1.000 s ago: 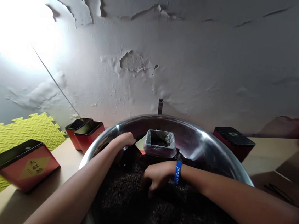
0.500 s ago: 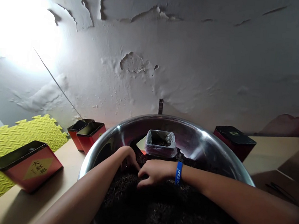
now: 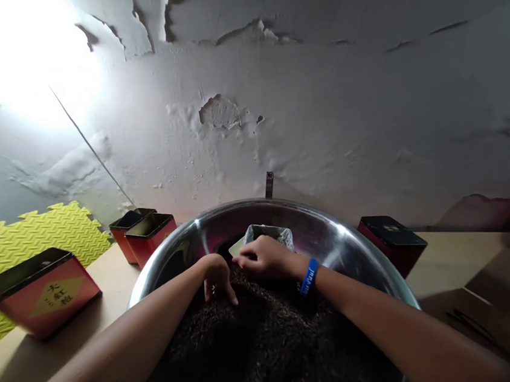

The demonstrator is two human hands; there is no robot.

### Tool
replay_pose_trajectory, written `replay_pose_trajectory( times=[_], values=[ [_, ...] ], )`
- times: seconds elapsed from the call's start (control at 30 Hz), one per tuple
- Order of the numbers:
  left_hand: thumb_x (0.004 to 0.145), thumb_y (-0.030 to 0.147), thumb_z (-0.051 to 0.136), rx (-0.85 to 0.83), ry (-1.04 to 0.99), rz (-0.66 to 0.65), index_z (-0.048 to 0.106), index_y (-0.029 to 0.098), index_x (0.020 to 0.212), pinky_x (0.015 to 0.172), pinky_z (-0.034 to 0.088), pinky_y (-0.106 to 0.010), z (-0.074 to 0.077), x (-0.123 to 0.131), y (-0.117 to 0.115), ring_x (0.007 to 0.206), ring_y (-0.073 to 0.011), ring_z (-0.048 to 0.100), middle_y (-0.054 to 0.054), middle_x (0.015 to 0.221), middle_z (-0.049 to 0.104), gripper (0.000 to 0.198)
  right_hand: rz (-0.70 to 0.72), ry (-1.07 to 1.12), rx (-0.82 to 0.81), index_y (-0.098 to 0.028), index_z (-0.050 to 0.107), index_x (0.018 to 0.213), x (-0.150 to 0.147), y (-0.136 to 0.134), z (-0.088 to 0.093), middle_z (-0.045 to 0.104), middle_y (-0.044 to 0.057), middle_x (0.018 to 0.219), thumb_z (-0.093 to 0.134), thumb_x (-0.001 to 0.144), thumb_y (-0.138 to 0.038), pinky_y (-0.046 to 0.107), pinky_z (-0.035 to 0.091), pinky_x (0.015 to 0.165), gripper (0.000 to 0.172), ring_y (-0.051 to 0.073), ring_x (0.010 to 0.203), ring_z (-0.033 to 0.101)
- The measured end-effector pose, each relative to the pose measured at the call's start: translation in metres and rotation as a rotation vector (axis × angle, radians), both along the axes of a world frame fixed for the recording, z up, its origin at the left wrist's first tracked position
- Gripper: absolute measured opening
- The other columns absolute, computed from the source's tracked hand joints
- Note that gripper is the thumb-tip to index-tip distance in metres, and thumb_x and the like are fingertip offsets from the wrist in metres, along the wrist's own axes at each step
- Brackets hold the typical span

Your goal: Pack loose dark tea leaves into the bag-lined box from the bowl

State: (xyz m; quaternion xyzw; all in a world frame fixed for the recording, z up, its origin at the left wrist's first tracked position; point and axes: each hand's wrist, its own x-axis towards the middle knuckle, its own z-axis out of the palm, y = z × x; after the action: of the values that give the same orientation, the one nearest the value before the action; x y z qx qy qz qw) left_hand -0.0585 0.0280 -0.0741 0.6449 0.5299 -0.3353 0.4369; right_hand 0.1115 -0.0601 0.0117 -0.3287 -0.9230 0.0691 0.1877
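Dark loose leaves (image 3: 284,346) fill the lower part of a large shiny metal bowl (image 3: 144,289). Over the leaves at the left, my left hand (image 3: 220,278) has its fingers apart and pointing down, with nothing seen in it. My right hand (image 3: 263,255), below a blue wristband (image 3: 308,277), is in front of a plastic-lined box (image 3: 284,235) at the bowl's back. Its fingers are curled together; what they hold, if anything, is hidden. A pale yellow-and-red piece (image 3: 236,248) shows just left of that hand.
Left of the bowl stand an open red tin with a yellow label (image 3: 40,299) and two smaller open red tins (image 3: 150,238). A closed dark red tin (image 3: 390,245) is at the right. Behind rises a peeling wall (image 3: 326,119).
My right hand has moved up and away from beside my left hand, to the front of the lined box. The left hand's fingers have come up out of the leaves a little.
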Motion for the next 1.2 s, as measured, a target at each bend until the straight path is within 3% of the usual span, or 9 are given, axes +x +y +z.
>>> replay_pose_trajectory(
  times=[0.1,0.2,0.4,0.5,0.6,0.73,0.9,1.0,1.2],
  values=[
    [0.034,0.049,0.076,0.028,0.044,-0.041,0.058,0.015,0.055,0.049,0.05,-0.039,0.002,0.003,-0.002,0.068,-0.0305,0.059,-0.011,0.064,0.058,0.044,-0.214,0.104,0.049,-0.017,0.063,0.087,0.018,0.018,0.003,0.062,0.005,0.075,0.036,0.085,-0.044,0.022,0.03,0.059,0.039,0.013,0.067,0.052],
    [0.035,0.049,0.076,0.013,0.057,-0.055,0.059,0.015,0.056,0.05,0.05,-0.038,0.007,0.009,-0.006,0.069,-0.0294,0.058,-0.011,0.064,0.058,0.044,-0.327,0.155,0.042,-0.02,0.063,0.091,0.036,0.032,0.001,0.064,0.005,0.083,0.038,0.084,-0.044,0.022,0.033,0.065,0.036,0.016,0.076,0.055],
    [0.048,0.049,0.071,-0.159,-0.285,-0.149,0.063,0.021,0.076,0.055,0.051,-0.03,0.029,0.05,-0.047,0.073,-0.0205,0.059,-0.004,0.081,0.062,0.041,-0.423,0.265,0.097,-0.019,0.064,0.092,0.051,0.041,-0.001,0.064,0.006,0.087,0.036,0.086,-0.037,0.023,0.035,0.07,0.033,0.016,0.08,0.056],
    [0.041,0.043,0.076,-0.02,-0.279,-0.248,0.062,0.018,0.068,0.052,0.051,-0.029,0.034,0.068,-0.067,0.067,-0.0202,0.059,-0.004,0.076,0.062,0.039,-0.471,0.258,0.096,-0.017,0.063,0.091,0.054,0.042,0.0,0.064,0.007,0.086,0.036,0.086,-0.036,0.024,0.035,0.071,0.033,0.016,0.079,0.055],
    [0.042,0.039,0.075,0.097,-0.355,-0.261,0.063,0.018,0.076,0.048,0.05,-0.029,0.032,0.07,-0.072,0.059,-0.0193,0.059,-0.003,0.074,0.062,0.042,-0.516,0.253,0.088,-0.016,0.063,0.091,0.057,0.044,0.0,0.064,0.007,0.083,0.036,0.086,-0.035,0.024,0.035,0.069,0.033,0.017,0.078,0.055],
    [0.045,0.034,0.074,0.076,-0.501,-0.224,0.063,0.019,0.086,0.048,0.05,-0.029,0.032,0.066,-0.069,0.057,-0.019,0.059,-0.002,0.076,0.062,0.045,-0.535,0.252,0.101,-0.017,0.063,0.088,0.059,0.047,0.0,0.064,0.006,0.081,0.036,0.086,-0.035,0.023,0.035,0.068,0.033,0.017,0.076,0.056],
    [0.055,0.038,0.069,0.256,-0.659,-0.295,0.065,0.018,0.088,0.053,0.047,-0.024,0.05,0.072,-0.075,0.057,-0.0144,0.058,-0.001,0.072,0.063,0.039,-0.552,0.245,0.081,-0.016,0.064,0.085,0.06,0.046,-0.003,0.064,0.007,0.081,0.036,0.086,-0.035,0.022,0.035,0.067,0.034,0.016,0.075,0.056],
    [0.056,0.042,0.068,0.334,-0.755,-0.218,0.065,0.018,0.09,0.056,0.046,-0.022,0.063,0.074,-0.078,0.058,-0.0131,0.057,-0.002,0.072,0.064,0.041,-0.536,0.251,0.076,-0.016,0.064,0.083,0.06,0.046,-0.006,0.064,0.006,0.082,0.037,0.085,-0.034,0.022,0.035,0.066,0.033,0.015,0.075,0.056],
    [0.06,0.042,0.066,0.318,-0.927,-0.008,0.063,0.015,0.092,0.05,0.043,-0.022,0.079,0.061,-0.068,0.052,-0.0105,0.053,-0.003,0.068,0.061,0.043,-0.542,0.248,0.0,-0.017,0.064,0.088,0.058,0.051,-0.016,0.064,0.006,0.088,0.039,0.083,-0.03,0.021,0.036,0.066,0.028,0.014,0.076,0.055]
  ],
)
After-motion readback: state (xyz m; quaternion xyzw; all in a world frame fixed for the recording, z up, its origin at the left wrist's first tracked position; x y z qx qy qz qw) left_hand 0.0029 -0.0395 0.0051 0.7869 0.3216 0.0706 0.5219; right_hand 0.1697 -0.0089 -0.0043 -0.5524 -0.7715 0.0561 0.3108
